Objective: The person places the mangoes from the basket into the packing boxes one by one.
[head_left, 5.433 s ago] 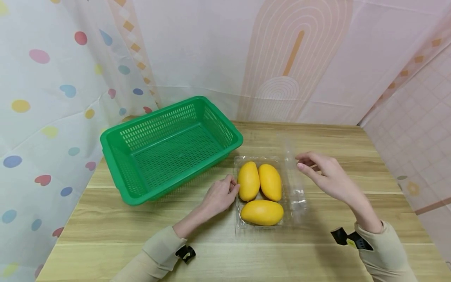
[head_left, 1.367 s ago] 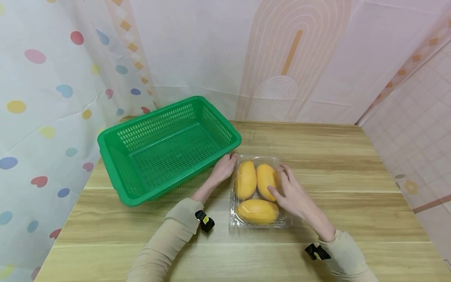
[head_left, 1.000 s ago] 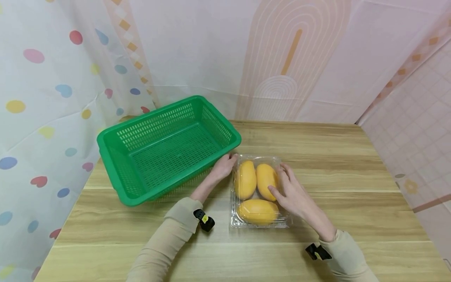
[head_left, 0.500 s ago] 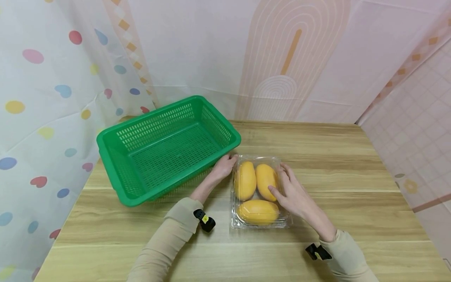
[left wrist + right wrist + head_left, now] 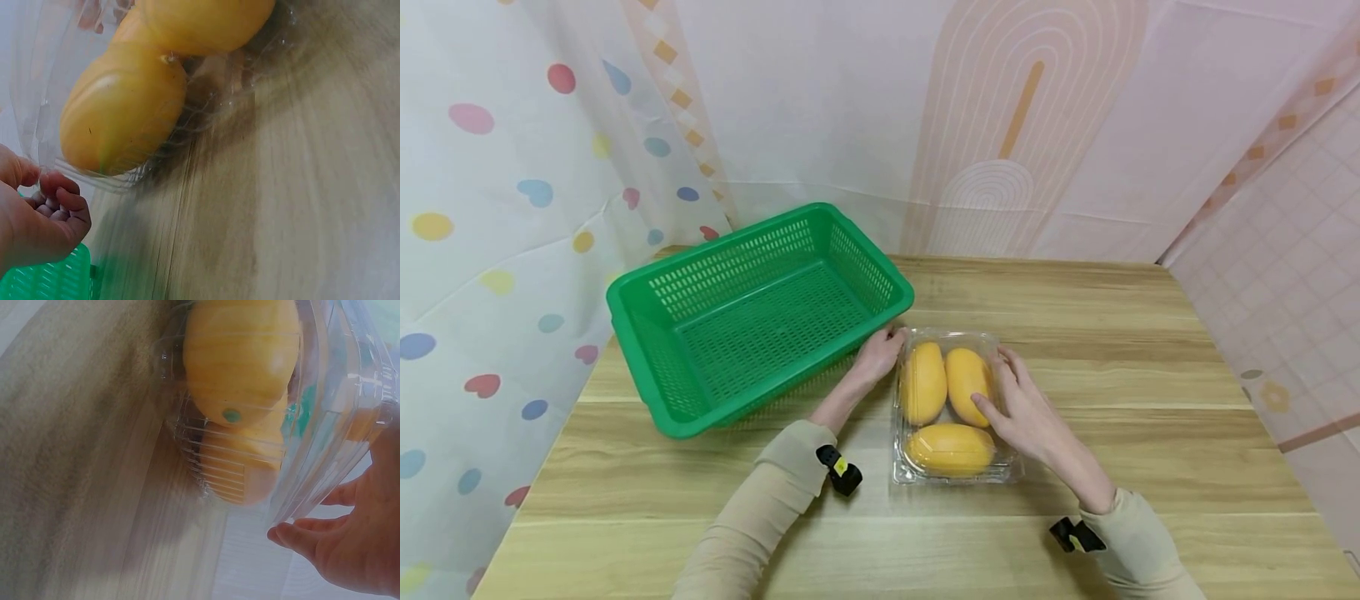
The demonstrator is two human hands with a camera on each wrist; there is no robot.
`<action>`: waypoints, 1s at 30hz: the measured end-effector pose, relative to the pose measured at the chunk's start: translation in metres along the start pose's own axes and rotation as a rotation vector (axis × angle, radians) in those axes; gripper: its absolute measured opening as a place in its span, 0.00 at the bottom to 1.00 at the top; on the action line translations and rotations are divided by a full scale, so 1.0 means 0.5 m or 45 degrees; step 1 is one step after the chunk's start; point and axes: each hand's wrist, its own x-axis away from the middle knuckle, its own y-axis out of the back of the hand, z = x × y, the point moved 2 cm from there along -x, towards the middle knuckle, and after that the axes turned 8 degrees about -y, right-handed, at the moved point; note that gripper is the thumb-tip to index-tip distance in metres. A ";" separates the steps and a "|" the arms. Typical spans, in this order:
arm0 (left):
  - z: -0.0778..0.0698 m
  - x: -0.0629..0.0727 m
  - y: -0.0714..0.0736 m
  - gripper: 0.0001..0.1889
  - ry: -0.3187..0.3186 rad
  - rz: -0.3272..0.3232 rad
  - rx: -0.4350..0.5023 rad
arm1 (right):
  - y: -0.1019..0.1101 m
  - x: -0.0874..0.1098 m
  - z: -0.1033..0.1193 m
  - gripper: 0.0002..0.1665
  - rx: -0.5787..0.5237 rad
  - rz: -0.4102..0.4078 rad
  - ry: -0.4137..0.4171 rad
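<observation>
A clear plastic clamshell box (image 5: 955, 477) stands on the table in the head view with its lid over the base. Inside lie three yellow mangoes: one at the left (image 5: 923, 383), one at the right (image 5: 968, 387), one crosswise near the front (image 5: 951, 450). My left hand (image 5: 877, 357) pinches the box's rim at its far left corner; thumb and forefinger meet there in the left wrist view. My right hand (image 5: 1026, 417) holds the right side, thumb over the lid and fingers along the far edge. The right wrist view shows those fingertips (image 5: 281, 532) at a rim corner.
A green plastic basket (image 5: 760, 417) with slotted walls sits to the left, its near rim close to my left hand. The wood-grain table (image 5: 1135, 350) stretches to the right. Patterned curtains (image 5: 820, 100) hang behind and at both sides.
Earlier the lid was folded out to the right, my right hand beside it; now it covers the mangoes. My left hand moved to the far left corner. Over the last second almost nothing moves.
</observation>
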 end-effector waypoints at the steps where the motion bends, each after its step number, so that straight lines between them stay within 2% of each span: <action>1: 0.001 0.000 -0.001 0.12 0.004 -0.001 0.008 | 0.000 0.000 0.000 0.39 0.002 -0.001 0.001; 6: 0.004 0.002 0.001 0.13 0.010 0.005 0.030 | 0.000 0.000 -0.001 0.39 0.010 0.001 -0.005; 12: 0.008 0.006 0.005 0.16 -0.021 0.044 0.059 | 0.000 0.000 0.000 0.39 0.012 0.008 -0.012; 16: 0.006 0.012 0.008 0.23 -0.014 0.081 0.025 | 0.000 0.000 0.001 0.39 0.012 0.010 -0.018; 20: 0.007 0.021 0.011 0.23 -0.020 0.092 -0.001 | 0.000 -0.001 0.001 0.39 0.018 0.011 -0.019; 25: 0.007 0.044 0.016 0.19 -0.045 0.091 0.003 | -0.001 0.000 0.002 0.39 0.016 0.009 -0.024; 30: 0.005 0.082 0.023 0.19 -0.044 0.156 -0.022 | -0.002 0.002 0.002 0.39 0.014 -0.003 -0.018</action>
